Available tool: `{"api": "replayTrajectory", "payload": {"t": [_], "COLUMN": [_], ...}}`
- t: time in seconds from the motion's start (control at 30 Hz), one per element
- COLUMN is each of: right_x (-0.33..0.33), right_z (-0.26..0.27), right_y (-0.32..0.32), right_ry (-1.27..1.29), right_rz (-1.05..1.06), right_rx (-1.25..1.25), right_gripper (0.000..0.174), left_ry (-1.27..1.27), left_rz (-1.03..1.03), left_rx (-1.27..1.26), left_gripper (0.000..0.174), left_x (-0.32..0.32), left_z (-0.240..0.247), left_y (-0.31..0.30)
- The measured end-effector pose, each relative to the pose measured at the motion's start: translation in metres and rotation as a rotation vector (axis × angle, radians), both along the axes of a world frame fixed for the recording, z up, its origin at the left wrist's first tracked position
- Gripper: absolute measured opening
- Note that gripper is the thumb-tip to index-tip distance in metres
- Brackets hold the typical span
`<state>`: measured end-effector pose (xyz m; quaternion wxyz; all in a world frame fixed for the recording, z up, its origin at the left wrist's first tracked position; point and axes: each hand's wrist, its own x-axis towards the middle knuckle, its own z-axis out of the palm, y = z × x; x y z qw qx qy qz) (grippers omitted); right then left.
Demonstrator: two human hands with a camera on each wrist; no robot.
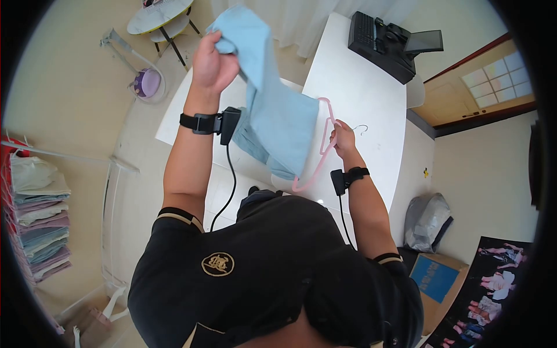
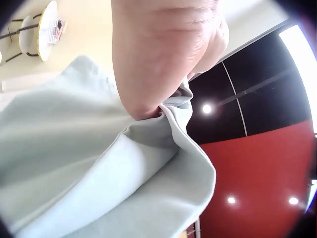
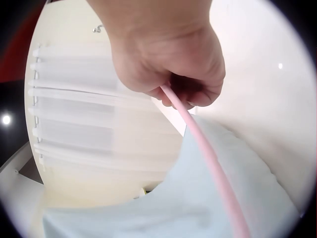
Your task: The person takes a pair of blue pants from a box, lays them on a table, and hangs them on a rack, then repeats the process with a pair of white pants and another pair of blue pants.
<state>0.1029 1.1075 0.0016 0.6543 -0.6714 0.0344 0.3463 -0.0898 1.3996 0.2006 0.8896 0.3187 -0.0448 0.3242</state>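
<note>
My left hand (image 1: pixel 213 61) is raised high and grips the top of a light blue garment (image 1: pixel 278 110), which hangs down over the white table (image 1: pixel 360 93). In the left wrist view the cloth (image 2: pixel 99 168) bunches under my curled fingers (image 2: pixel 168 64). My right hand (image 1: pixel 343 139) holds a pink plastic hanger (image 1: pixel 316 162) beside the garment's lower right edge. Its metal hook (image 1: pixel 361 129) points right, over the table. In the right wrist view my fingers (image 3: pixel 173 69) curl round the pink hanger (image 3: pixel 208 158), with the blue cloth (image 3: pixel 208 198) beneath it.
A black cash register (image 1: pixel 386 43) stands at the table's far end. A rack with folded clothes (image 1: pixel 38 214) is at the left. A small round table (image 1: pixel 159 14) and a purple basin (image 1: pixel 148 82) lie beyond. A grey bag (image 1: pixel 426 220) and a cardboard box (image 1: pixel 435 278) sit at the right.
</note>
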Motion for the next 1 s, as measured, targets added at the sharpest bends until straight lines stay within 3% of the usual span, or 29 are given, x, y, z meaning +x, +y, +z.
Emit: {"api": "replayTrajectory", "payload": {"t": [0.2, 0.3, 0.4, 0.47, 0.53, 0.57, 0.6, 0.63, 0.67, 0.7, 0.73, 0.77, 0.8, 0.87, 0.9, 1.0], "right_x": [-0.005, 0.008, 0.022, 0.029, 0.033, 0.031, 0.028, 0.023, 0.017, 0.012, 0.009, 0.001, -0.003, -0.011, -0.014, -0.024], "right_z": [0.001, 0.018, 0.063, 0.096, 0.120, 0.133, 0.144, 0.152, 0.157, 0.162, 0.169, 0.175, 0.178, 0.181, 0.184, 0.198], "right_y": [0.007, -0.008, -0.041, -0.063, -0.083, -0.090, -0.096, -0.101, -0.107, -0.113, -0.117, -0.119, -0.122, -0.131, -0.134, -0.136], "right_ry": [-0.193, -0.204, -0.198, -0.128, -0.100, -0.099, -0.105, -0.112, -0.114, -0.139, -0.169, -0.196, -0.200, -0.269, -0.270, -0.308], "right_rz": [0.005, -0.065, -0.078, -0.105, -0.094, -0.096, -0.082, -0.068, -0.070, -0.059, -0.044, -0.074, -0.072, -0.034, -0.029, 0.003], "right_rx": [-0.130, -0.051, 0.030, 0.098, 0.180, 0.176, 0.176, 0.175, 0.165, 0.121, 0.079, 0.057, 0.050, -0.008, -0.012, 0.078], "right_gripper": [0.033, 0.032, 0.031, 0.032, 0.033, 0.033, 0.034, 0.035, 0.035, 0.035, 0.036, 0.039, 0.039, 0.044, 0.044, 0.049], "left_ry": [-0.040, -0.040, 0.151, 0.276, 0.438, 0.642, 0.869, 1.272, 1.520, 1.907, 1.901, 1.852, 1.848, 1.617, 1.563, 1.455], "left_rz": [0.064, 0.081, 0.234, 0.254, 0.200, 0.251, 0.168, 0.182, 0.115, -0.203, 0.036, 0.133, 0.129, 0.478, 0.539, 0.447], "left_rx": [0.098, 0.094, -0.044, -0.105, -0.200, -0.286, -0.219, 0.047, 0.036, 0.185, 0.703, 0.888, 0.881, 0.940, 0.977, 1.036], "left_gripper": [0.043, 0.041, 0.042, 0.042, 0.039, 0.035, 0.033, 0.034, 0.041, 0.045, 0.046, 0.046, 0.046, 0.045, 0.045, 0.048], "left_x": [-0.011, -0.035, -0.067, -0.090, -0.114, -0.123, -0.134, -0.148, -0.169, -0.166, -0.169, -0.171, -0.169, -0.170, -0.169, -0.164], "left_z": [0.044, 0.028, -0.022, -0.078, -0.164, -0.219, -0.257, -0.330, -0.409, -0.409, -0.412, -0.414, -0.406, -0.364, -0.360, -0.340], "left_y": [0.014, 0.043, 0.086, 0.111, 0.126, 0.126, 0.104, 0.094, 0.078, 0.050, 0.014, -0.004, -0.020, -0.050, -0.054, -0.067]}}
